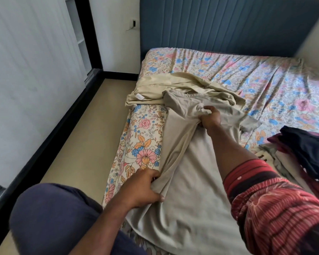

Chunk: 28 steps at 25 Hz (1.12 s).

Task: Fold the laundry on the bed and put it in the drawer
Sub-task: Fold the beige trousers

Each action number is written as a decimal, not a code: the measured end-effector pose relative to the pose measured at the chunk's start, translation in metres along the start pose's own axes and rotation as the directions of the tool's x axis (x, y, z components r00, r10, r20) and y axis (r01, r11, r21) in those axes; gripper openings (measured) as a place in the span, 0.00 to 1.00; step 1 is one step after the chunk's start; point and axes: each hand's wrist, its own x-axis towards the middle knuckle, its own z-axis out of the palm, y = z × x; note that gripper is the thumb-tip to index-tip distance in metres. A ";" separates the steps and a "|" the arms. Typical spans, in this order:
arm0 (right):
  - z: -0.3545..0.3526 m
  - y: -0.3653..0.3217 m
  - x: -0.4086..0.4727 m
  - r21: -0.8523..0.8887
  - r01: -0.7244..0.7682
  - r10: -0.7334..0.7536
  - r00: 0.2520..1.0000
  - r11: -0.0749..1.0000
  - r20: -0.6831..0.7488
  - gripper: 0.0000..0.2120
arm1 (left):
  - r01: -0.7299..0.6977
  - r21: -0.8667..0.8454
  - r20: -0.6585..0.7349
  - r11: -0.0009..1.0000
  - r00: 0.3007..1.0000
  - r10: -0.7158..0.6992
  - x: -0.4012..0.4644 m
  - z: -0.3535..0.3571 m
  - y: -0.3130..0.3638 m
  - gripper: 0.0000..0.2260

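Bed (pixel 265 85): takes up most of the room as I see it, floral sheet wrinkled, blue padded headboard (pixel 219 24) behind; all the laundry lies on it.
Grey T-shirt (pixel 190 177): spread lengthwise down the near-left part of the mattress, collar toward the headboard, hem toward the person; its left side is gathered and lifted into a ridge, so I'd say the first lengthwise fold is only starting.
Clothes pile (pixel 302 150): dark navy, maroon and pale pieces heaped at the right edge of the bed, loose and unfolded as far as I can tell; all of that looks still to do.
Beige garment (pixel 173 85): crumpled just beyond the T-shirt's collar, partly under it, a white label showing at its left end; not folded either.
Right hand (pixel 211 116): reaching up the shirt, fingers clenched round a bunch of fabric near the left shoulder and sleeve.
Left hand (pixel 145 188): near the mattress edge, fingers and thumb gripping the shirt's left side low down, by the hem.
Drawer: not in view from here; nothing visible has gone into it.
Progress: early by my reckoning, no finished folded piece in sight.
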 end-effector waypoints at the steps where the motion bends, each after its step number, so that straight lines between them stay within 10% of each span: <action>1: -0.003 -0.002 0.001 -0.018 0.016 -0.016 1.000 1.000 0.027 0.14 | -0.009 0.007 0.005 1.000 1.000 0.009 -0.005 -0.001 0.004 0.19; 8: -0.033 -0.007 0.004 -0.346 0.088 -0.022 0.982 0.934 0.189 0.10 | -0.108 -0.003 0.266 0.994 0.958 0.105 -0.029 0.018 0.086 0.38; 15: -0.151 -0.003 0.040 -0.597 0.030 -0.035 0.999 0.802 0.002 0.11 | -0.135 -0.201 0.054 0.970 0.987 0.148 0.026 0.056 0.149 0.13; 21: -0.200 0.011 0.059 -0.541 -0.113 0.112 0.993 0.833 -0.036 0.06 | -0.017 -0.160 -0.101 0.987 0.995 0.001 0.089 0.122 0.210 0.20; 25: -0.189 0.028 0.069 -0.448 -0.255 0.265 0.963 0.857 -0.041 0.26 | 0.037 0.023 -0.045 0.999 0.998 -0.035 0.095 0.142 0.224 0.30; 28: -0.183 0.031 0.069 -0.483 -0.255 0.273 0.961 0.838 -0.035 0.25 | 0.022 0.077 -0.046 0.997 0.999 -0.018 0.094 0.144 0.225 0.21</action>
